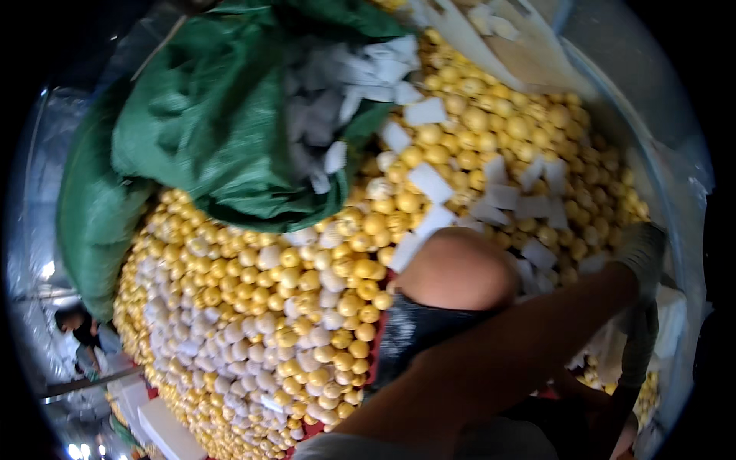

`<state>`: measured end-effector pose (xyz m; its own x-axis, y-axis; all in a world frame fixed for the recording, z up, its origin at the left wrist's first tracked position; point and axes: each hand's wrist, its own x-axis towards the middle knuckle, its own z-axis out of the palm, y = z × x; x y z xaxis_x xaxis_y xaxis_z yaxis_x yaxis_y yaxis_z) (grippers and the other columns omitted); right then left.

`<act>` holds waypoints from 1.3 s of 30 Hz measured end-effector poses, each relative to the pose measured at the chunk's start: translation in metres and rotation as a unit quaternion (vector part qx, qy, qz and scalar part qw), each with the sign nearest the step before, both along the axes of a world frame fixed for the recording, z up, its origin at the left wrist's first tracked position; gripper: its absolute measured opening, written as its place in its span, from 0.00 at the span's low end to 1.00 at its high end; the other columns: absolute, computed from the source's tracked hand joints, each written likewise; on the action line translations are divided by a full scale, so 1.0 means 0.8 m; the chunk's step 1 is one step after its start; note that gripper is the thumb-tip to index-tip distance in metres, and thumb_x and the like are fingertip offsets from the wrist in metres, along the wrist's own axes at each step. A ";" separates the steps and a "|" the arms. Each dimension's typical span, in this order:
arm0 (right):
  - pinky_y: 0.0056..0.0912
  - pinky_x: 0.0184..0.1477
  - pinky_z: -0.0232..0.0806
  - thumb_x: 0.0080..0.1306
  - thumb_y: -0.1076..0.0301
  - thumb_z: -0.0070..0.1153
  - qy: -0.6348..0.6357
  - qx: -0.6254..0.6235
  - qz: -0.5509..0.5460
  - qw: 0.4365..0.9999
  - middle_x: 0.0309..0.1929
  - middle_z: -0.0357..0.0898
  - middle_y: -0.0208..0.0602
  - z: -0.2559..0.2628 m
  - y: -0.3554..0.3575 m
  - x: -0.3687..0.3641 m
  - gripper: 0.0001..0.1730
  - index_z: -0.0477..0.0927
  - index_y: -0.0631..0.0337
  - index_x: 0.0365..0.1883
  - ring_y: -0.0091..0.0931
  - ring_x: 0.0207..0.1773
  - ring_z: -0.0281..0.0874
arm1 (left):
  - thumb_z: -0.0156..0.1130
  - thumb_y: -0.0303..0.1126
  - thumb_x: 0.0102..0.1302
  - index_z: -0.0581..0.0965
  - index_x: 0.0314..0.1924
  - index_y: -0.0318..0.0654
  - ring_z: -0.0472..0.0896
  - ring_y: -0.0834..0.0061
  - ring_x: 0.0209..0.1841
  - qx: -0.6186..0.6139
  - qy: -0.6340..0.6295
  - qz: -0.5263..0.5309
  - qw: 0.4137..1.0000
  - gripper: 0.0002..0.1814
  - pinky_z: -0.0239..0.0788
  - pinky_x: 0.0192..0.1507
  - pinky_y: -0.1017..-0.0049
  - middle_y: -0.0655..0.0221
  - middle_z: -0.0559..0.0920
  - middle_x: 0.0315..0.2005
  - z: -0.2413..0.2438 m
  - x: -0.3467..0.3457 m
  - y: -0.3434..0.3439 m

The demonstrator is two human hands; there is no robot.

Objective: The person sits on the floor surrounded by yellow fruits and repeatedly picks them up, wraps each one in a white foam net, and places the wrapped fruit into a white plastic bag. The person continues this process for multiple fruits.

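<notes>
My left hand [643, 248], in a pale knit glove, is at the far right, by the edge of the fruit pile. The left arm crosses the lower view to reach it. My right hand [641, 342], also gloved, is just below and close to the left one. Both are dim and blurred, so I cannot see whether they hold anything. Round yellow fruits [471, 121] lie around them, with loose white foam net sleeves [503, 196] scattered on top. A bare knee [460, 270] rises in the middle, above dark shorts [414, 328].
A large green woven sack [201, 109] lies open on the fruit, stuffed with white foam sleeves [382, 63]. Many fruits at lower left wear foam sleeves [236, 345]. A white foam box [169, 428] stands at bottom left. Another person [86, 333] is at the left rim.
</notes>
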<state>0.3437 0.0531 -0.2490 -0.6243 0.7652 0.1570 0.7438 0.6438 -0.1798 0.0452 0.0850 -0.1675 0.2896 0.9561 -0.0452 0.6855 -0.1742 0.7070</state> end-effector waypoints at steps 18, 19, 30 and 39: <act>0.25 0.56 0.65 0.70 0.64 0.52 0.450 -0.303 -0.114 0.832 0.51 0.76 0.33 0.078 -0.010 -0.208 0.20 0.74 0.65 0.56 0.23 0.52 0.72 | 0.62 0.37 0.60 0.80 0.41 0.39 0.82 0.55 0.39 -0.082 -0.169 0.162 0.969 0.13 0.74 0.44 0.62 0.54 0.83 0.34 -0.009 -0.069 -0.037; 0.26 0.55 0.65 0.70 0.63 0.52 0.477 -0.318 -0.129 0.809 0.50 0.76 0.33 0.074 -0.004 -0.204 0.21 0.74 0.65 0.56 0.23 0.52 0.73 | 0.62 0.37 0.60 0.79 0.40 0.38 0.82 0.55 0.39 -0.085 -0.178 0.170 0.966 0.12 0.74 0.44 0.61 0.54 0.83 0.33 -0.018 -0.069 -0.035; 0.24 0.51 0.68 0.68 0.64 0.57 0.577 -0.397 -0.173 0.692 0.47 0.78 0.32 0.068 0.008 -0.224 0.19 0.76 0.64 0.54 0.21 0.48 0.73 | 0.56 0.34 0.59 0.78 0.44 0.32 0.75 0.62 0.47 0.328 0.053 0.045 0.942 0.15 0.67 0.49 0.65 0.60 0.78 0.40 -0.006 -0.091 -0.060; 0.27 0.45 0.72 0.66 0.68 0.57 0.480 -0.221 -0.115 0.841 0.46 0.80 0.34 0.092 0.026 -0.247 0.18 0.77 0.67 0.52 0.25 0.44 0.78 | 0.59 0.26 0.60 0.73 0.56 0.33 0.81 0.55 0.42 0.213 -0.270 0.043 0.938 0.22 0.73 0.47 0.61 0.54 0.81 0.39 0.001 -0.122 -0.060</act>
